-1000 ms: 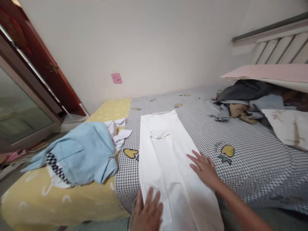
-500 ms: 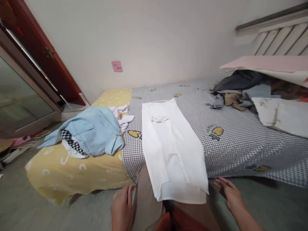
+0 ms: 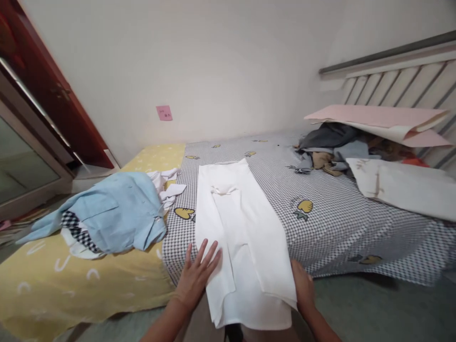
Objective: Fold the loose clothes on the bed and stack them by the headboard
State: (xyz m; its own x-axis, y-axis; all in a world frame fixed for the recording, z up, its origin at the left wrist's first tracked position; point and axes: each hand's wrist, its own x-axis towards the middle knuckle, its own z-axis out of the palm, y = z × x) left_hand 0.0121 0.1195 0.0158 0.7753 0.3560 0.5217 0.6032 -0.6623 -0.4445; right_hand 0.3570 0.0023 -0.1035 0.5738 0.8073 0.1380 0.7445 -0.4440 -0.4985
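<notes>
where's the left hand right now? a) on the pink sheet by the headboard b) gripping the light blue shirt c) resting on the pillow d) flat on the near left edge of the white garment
d: the left hand lies open, fingers spread, on the near left edge of the white garment, apart from the light blue shirt.

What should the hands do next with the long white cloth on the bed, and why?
Probably lift the hanging end and fold it up over the rest. The long white folded garment lies flat on the grey checked bedsheet, its near end drooping over the bed's edge. The left hand rests open on its left edge, and the right hand is at the lower right corner.
</notes>
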